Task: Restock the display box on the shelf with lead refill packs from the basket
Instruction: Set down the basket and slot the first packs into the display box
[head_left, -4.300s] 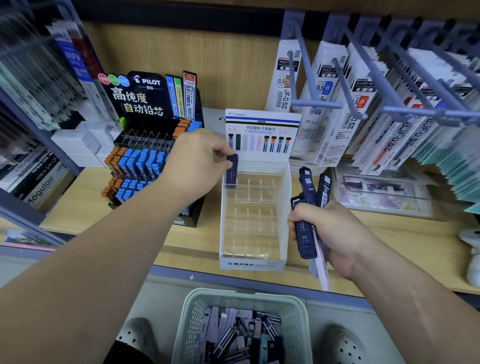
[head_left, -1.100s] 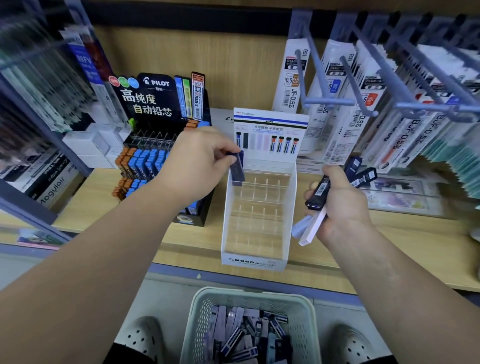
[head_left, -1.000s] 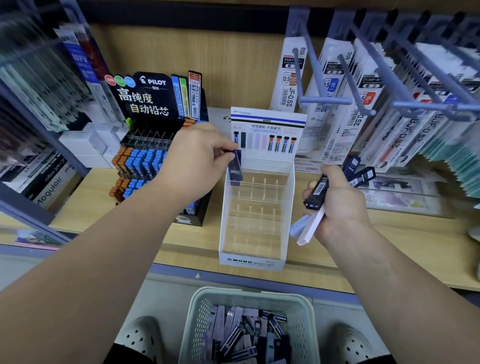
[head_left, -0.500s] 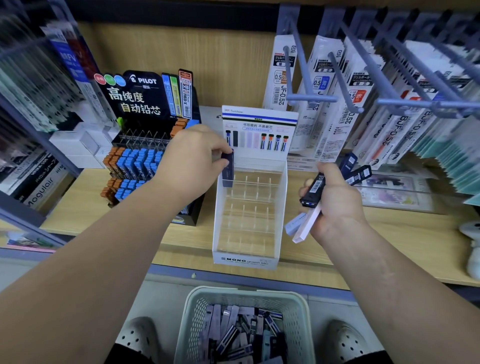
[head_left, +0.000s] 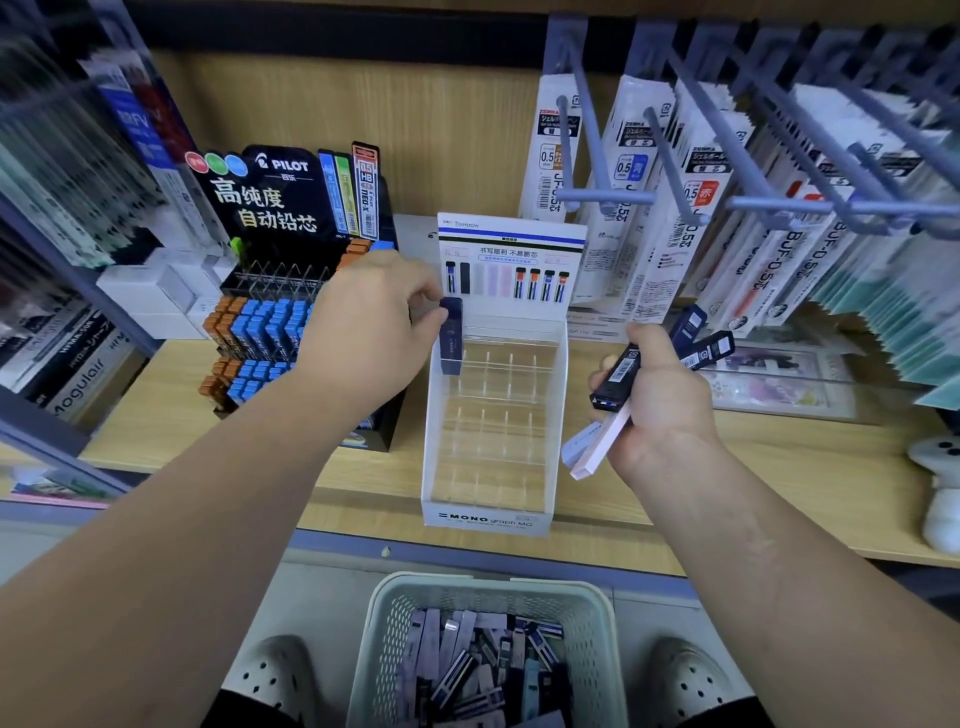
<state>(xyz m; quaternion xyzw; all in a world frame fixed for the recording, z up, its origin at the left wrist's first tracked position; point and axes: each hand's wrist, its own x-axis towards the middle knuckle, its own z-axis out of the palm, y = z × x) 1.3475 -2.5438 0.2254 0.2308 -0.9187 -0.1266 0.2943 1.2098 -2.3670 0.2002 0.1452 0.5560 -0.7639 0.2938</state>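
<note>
White card and clear plastic make up the display box (head_left: 488, 514), which stands on the wooden shelf (head_left: 779, 467). Its front wall reads "MONO graph MG". Its upright header card (head_left: 511, 260) carries "Tombow", a blue stripe, a line of Chinese text and a row of small pictured tubes. Clear dividers split the inside into rows.

The left hand (head_left: 363, 332) pinches one dark blue lead refill pack (head_left: 451, 338) between thumb and fingertips. It holds the pack upright at the box's back left corner. Whether the lower end sits inside a compartment cannot be told.

Right of the box, the right hand (head_left: 660, 410) grips a bunch of packs (head_left: 618, 374), fingers curled round them. Dark ones fan out above the fist and pale ones stick out below.

In front of the box and below the shelf edge sits a pale green basket (head_left: 384, 623), with a heap of refill packs (head_left: 478, 670) inside.

Left of the box stands a black stand (head_left: 275, 208) marked "PILOT" and "高纯度 自动铅芯", filled with blue and orange tubes; a sample on it reads "0.5 HB". Behind and to the right of the box, white packets (head_left: 550, 156) hang on grey hooks, printed "ZEBRA", "0.5" and "JF-0.5".
</note>
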